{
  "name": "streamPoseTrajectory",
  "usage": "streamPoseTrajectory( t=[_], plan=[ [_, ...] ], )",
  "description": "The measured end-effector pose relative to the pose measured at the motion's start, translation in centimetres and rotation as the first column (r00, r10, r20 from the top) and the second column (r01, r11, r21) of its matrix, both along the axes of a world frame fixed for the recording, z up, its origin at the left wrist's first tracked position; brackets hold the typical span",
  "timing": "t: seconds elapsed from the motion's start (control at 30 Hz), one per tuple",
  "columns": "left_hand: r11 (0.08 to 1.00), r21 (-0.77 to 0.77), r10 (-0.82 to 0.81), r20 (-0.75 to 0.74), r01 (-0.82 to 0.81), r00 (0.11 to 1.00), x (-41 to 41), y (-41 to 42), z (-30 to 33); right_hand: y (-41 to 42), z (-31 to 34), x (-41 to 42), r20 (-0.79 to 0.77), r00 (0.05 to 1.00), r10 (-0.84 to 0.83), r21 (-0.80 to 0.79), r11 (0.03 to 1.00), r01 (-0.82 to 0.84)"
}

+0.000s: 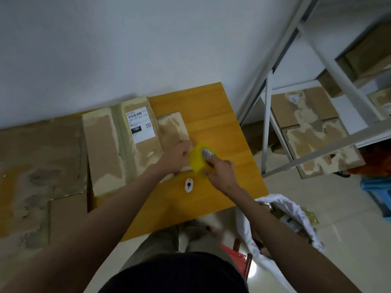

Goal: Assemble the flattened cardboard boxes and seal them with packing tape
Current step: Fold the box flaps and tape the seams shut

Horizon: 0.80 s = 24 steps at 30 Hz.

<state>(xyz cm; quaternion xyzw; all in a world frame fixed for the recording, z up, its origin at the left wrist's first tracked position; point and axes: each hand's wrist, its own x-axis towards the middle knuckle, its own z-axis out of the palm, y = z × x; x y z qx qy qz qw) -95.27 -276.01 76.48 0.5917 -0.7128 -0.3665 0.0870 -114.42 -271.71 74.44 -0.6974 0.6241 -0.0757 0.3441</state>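
Right hand (220, 173) grips the yellow tape roll (201, 158) near the table (222, 115) centre; left hand (179, 155) presses the flattened box (169, 142) just left of it, long axis toward the far edge.

One head-worn wide-angle view looks steeply down from above the person's chest, over both forearms, onto the wooden table (211, 115) near at hand; a white wall ahead, metal shelving (317, 60) to the right
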Motion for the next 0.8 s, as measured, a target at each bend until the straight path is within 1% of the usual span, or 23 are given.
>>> streamPoseTrajectory(
  t=[0.07,0.17,0.23,0.37,0.5,0.57,0.67,0.8],
  plan=[
    [0.999,-0.021,0.037,-0.057,-0.038,0.998,1.1,-1.3,2.1,-1.6,1.9,1.2,0.043,0.999,0.016,-0.039,0.999,-0.014],
    [0.980,-0.073,0.171,-0.175,-0.186,0.970,3.7,-2.8,5.1,-3.9,4.7,3.5,0.096,0.995,0.031,-0.079,0.997,-0.023],
    [0.959,-0.104,0.235,-0.226,-0.263,0.945,5.7,-3.4,6.7,-5.1,6.2,5.1,0.132,0.989,0.060,-0.095,0.994,-0.047],
    [0.933,-0.089,0.308,-0.307,-0.349,0.900,9.7,-4.2,9.2,-7.2,8.9,8.4,0.210,0.971,0.112,-0.116,0.989,-0.089],
    [0.876,-0.123,0.400,-0.352,-0.466,0.846,13.1,-4.8,10.4,-9.2,11.6,11.5,0.323,0.934,0.153,-0.092,0.987,-0.130],
    [0.861,-0.115,0.429,-0.359,-0.495,0.829,14.6,-5.1,10.8,-10.1,12.3,12.6,0.332,0.924,0.192,-0.093,0.981,-0.171],
    [0.847,-0.134,0.451,-0.332,-0.514,0.829,16.9,-5.4,11.2,-11.1,12.8,14.2,0.327,0.915,0.235,-0.093,0.972,-0.217],
    [0.838,-0.182,0.455,-0.285,-0.514,0.843,19.4,-5.4,11.6,-12.0,13.0,16.4,0.348,0.903,0.250,-0.072,0.968,-0.240]
  ],
)
